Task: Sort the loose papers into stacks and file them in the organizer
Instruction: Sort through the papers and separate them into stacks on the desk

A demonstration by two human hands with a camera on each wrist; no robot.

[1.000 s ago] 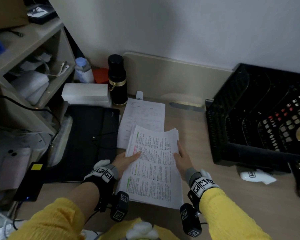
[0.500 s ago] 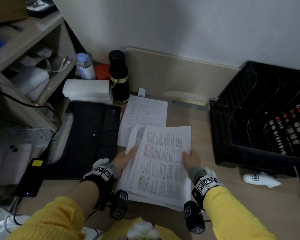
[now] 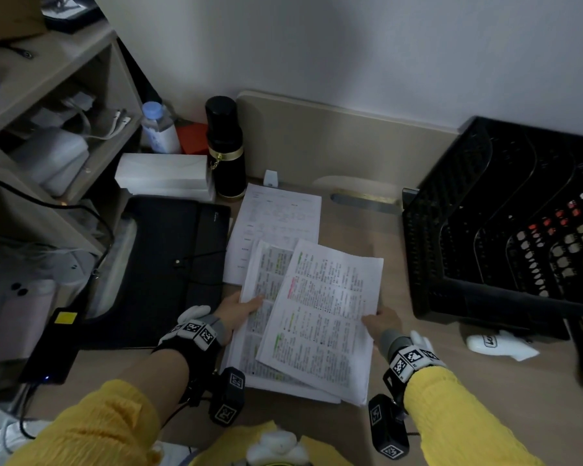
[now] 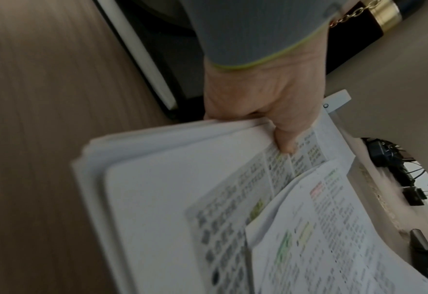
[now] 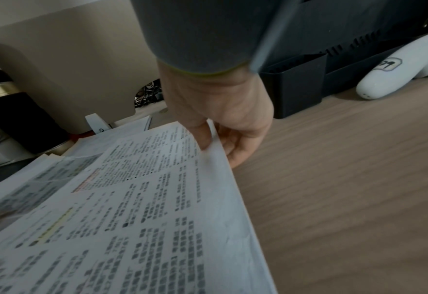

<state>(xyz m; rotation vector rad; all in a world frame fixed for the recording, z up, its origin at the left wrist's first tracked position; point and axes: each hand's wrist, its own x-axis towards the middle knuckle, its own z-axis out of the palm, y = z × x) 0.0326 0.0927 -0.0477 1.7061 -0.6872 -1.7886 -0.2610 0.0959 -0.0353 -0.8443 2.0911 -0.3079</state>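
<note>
Setting: we look down at a wooden desk [image 3: 367, 230] with 2 hands at work on printed pages.
Left hand [image 3: 239, 309]: it grips the left edge of the lower stack of papers [image 3: 260, 317], thumb on top, fingers tucked under.
Right hand [image 3: 382, 322]: it pinches the right edge of the top bundle of sheets [image 3: 323, 317], thumb above, fingers beneath.
Top bundle: it lies skewed across the stack, long axis running away from us and tilted right.
Separate sheet [image 3: 276, 220]: it lies flat on the desk beyond the stack.
Organizer [image 3: 428, 250]: the black mesh file rack stands to the right, near the right hand and apart from the papers.
Key relation: we judge the right hand is nearer the rack, so the bundle would travel rightward.
</note>
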